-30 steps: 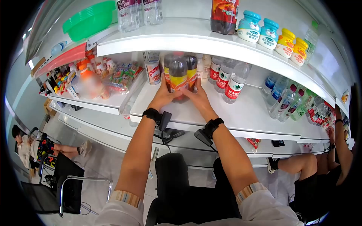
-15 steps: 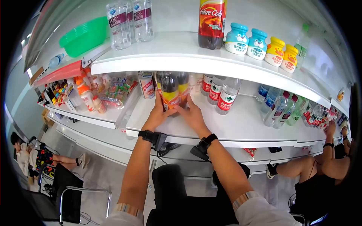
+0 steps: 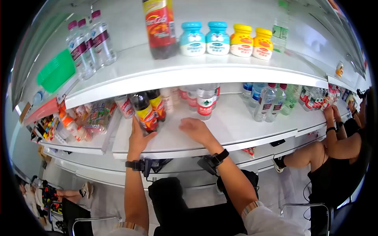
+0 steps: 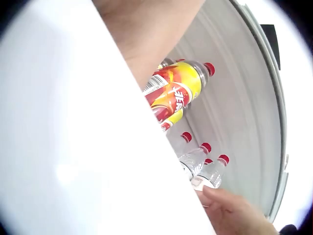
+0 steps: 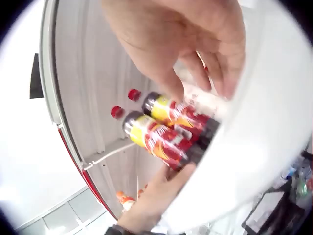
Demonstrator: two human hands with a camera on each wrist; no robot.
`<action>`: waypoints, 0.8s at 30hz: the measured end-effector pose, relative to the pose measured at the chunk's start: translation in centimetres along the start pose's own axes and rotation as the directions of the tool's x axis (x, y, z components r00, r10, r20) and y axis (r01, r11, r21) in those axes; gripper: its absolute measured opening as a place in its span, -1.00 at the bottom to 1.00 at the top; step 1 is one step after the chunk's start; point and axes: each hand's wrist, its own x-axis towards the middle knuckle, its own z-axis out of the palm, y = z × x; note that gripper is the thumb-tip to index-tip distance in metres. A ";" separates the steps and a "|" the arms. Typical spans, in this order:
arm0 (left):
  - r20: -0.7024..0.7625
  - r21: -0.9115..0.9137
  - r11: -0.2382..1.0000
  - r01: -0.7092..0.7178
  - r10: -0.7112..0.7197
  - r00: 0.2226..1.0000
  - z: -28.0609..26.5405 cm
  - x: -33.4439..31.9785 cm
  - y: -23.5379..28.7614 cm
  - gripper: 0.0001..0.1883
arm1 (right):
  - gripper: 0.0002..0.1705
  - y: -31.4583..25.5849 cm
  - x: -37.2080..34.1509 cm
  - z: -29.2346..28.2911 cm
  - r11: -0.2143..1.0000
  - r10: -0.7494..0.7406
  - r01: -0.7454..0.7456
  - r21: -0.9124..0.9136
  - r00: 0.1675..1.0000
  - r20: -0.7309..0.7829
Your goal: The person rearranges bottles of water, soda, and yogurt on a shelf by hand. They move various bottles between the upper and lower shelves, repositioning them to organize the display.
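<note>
Dark cola bottles with yellow-red labels stand on the middle shelf. My left hand grips the front cola bottle low down, fingers along its left side and thumb across its front. A second cola bottle stands just behind it to the right. Away from the bottles, my right hand hangs over the shelf with loosely bent fingers and nothing in them. In the right wrist view the left hand lies at the base of the nearer cola bottle.
Water bottles with red labels stand behind my right hand. A can is left of the cola. The upper shelf overhangs them, bearing jars and bottles. More bottles stand farther right, near another person's arms.
My right hand has let go of the cola bottles and moved right. My left hand stays at the front bottle. The head view has shifted, so the shelves appear lower and farther left.
</note>
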 end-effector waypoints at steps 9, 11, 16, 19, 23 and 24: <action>-0.072 -0.318 0.945 -0.079 0.059 0.996 0.7 0.6 -1.5 -0.04 | -0.75 -6.6 -4.7 -18.8 0.961 -0.252 0.117 -0.252 0.751 -0.610; -0.090 -0.421 0.906 0.050 -0.097 0.991 0.6 0.3 -1.6 -0.10 | -0.46 -5.2 -5.9 -22.3 0.961 -0.135 -0.152 -0.231 0.475 -0.870; -0.124 -0.407 0.912 0.055 -0.115 0.986 0.0 0.4 -1.0 -0.19 | 0.26 1.2 -5.7 -23.3 0.791 -0.450 -0.229 -0.567 0.408 -0.794; -0.149 -0.400 0.914 0.074 -0.144 0.978 0.1 0.3 -0.4 -0.22 | 0.47 1.9 -5.2 -22.1 0.842 -0.315 -0.257 -0.475 0.479 -0.819; -0.257 -0.349 0.937 0.033 -0.129 0.958 0.2 0.1 -0.4 -0.27 | 0.43 1.4 -4.7 -21.4 0.843 -0.234 -0.363 -0.398 0.418 -0.878; -0.304 -0.342 0.938 0.053 -0.164 0.939 0.1 0.0 -0.1 -0.30 | 0.43 1.3 -4.6 -21.3 0.835 -0.202 -0.401 -0.378 0.415 -0.887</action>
